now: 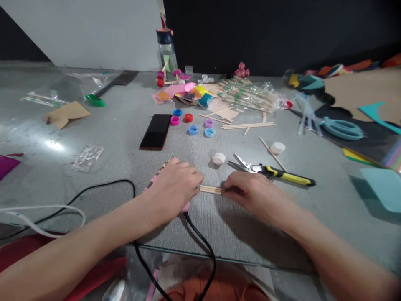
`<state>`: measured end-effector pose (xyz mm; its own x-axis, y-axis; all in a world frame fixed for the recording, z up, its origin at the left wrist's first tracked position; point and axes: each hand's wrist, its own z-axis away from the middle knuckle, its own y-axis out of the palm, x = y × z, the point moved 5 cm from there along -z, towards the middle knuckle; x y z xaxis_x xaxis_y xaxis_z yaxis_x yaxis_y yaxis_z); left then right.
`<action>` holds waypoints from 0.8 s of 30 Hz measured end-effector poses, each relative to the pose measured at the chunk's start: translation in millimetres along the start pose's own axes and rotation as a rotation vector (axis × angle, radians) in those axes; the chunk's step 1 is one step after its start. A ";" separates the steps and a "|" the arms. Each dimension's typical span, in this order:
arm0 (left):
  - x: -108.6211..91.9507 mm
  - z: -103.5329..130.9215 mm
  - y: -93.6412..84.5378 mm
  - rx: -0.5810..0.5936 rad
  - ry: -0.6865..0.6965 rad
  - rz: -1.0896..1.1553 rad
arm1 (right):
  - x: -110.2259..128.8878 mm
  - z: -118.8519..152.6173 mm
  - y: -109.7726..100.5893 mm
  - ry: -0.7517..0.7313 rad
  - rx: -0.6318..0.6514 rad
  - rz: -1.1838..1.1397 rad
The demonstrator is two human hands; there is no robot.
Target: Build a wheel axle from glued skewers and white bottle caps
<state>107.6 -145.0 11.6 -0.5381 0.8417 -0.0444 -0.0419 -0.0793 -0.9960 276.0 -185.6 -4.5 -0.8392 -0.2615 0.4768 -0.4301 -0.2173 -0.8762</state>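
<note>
Between my hands lie several thin wooden sticks (211,190), side by side in a flat row close to the tabletop. My left hand (177,184) is closed at their left end, its fingertips mostly hidden. My right hand (247,188) pinches the right end between thumb and fingers. Under and behind my left hand shows a pink object (186,207) with a black cord (200,234); the hand hides most of it. Just beyond my right hand rest yellow-and-black cutters (288,177), jaws apart. A white bottle cap (218,158) sits beyond the sticks.
A phone (156,131) lies beyond my left hand, with colored bottle caps (193,130) beside it. Farther back are bagged sticks (250,94) and a water bottle (167,52). Blue scissors handles (341,128) and colored sheets lie right. A white cable (62,207) crosses the left.
</note>
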 end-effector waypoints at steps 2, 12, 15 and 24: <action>0.0 -0.3 1.8 -0.003 0.015 -0.035 | -0.1 -0.2 1.5 0.000 0.007 0.014; -4.3 -2.8 1.3 0.004 0.054 -0.036 | -1.9 0.9 3.5 -0.012 0.005 0.058; -6.0 -5.4 0.1 0.078 0.046 -0.001 | -1.6 1.0 3.9 -0.015 0.001 0.063; 0.2 -4.7 7.9 0.039 0.100 0.108 | -1.8 0.8 5.9 -0.018 -0.013 0.080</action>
<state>111.1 -142.9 3.3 -0.4548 0.8759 -0.1608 -0.0216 -0.1914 -0.9813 275.3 -187.1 -10.5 -0.8651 -0.2941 0.4063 -0.3662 -0.1832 -0.9123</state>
